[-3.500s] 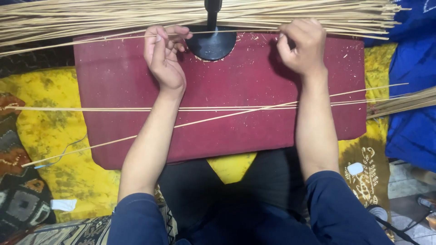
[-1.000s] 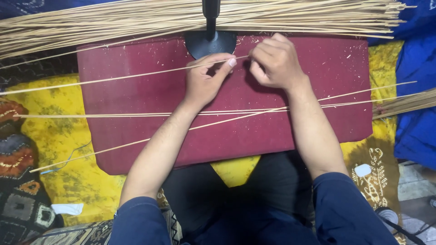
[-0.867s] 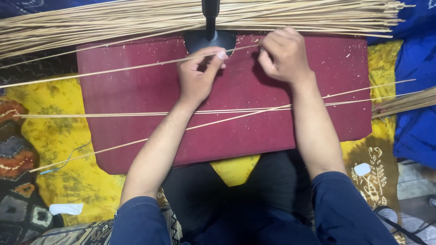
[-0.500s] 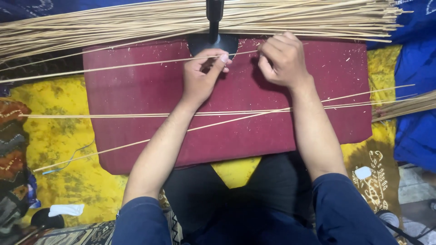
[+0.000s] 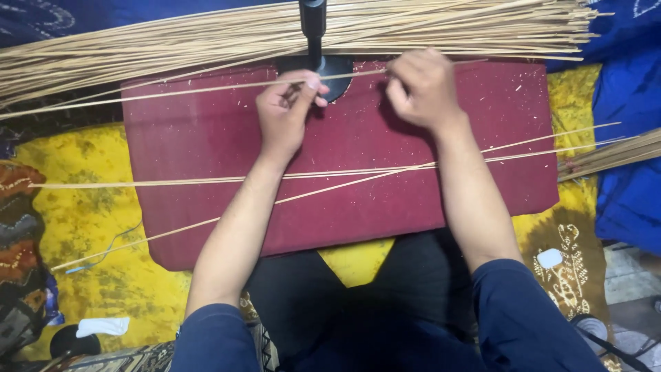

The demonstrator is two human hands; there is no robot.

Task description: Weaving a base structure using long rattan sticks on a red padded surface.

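Two bare hands work over a dark red board (image 5: 206, 145) that lies across the person's lap, and both grip the same thin stick (image 5: 206, 88). The left hand (image 5: 286, 114) curls its fingers (image 5: 306, 89) around the stick, with the thumb and forefinger pinching it near the black stand (image 5: 315, 41). The right hand (image 5: 421, 86) is closed in a loose fist further along the same stick, its fingers pressed together over it. The stick runs almost level across the top edge of the board, reaching far out to the left over the yellow cloth (image 5: 89, 220) and ending just past the right hand. The round foot of the black stand rests on the board's far edge, between the two hands, and its post rises up through a thick bundle of sticks (image 5: 447, 31) that lies along the far side of the board. Nearer the person, a few loose sticks (image 5: 358, 176) lie across the middle of the board, crossing under both forearms. A smaller bunch of sticks (image 5: 613, 155) lies off to the right, over the blue cloth (image 5: 626, 117).
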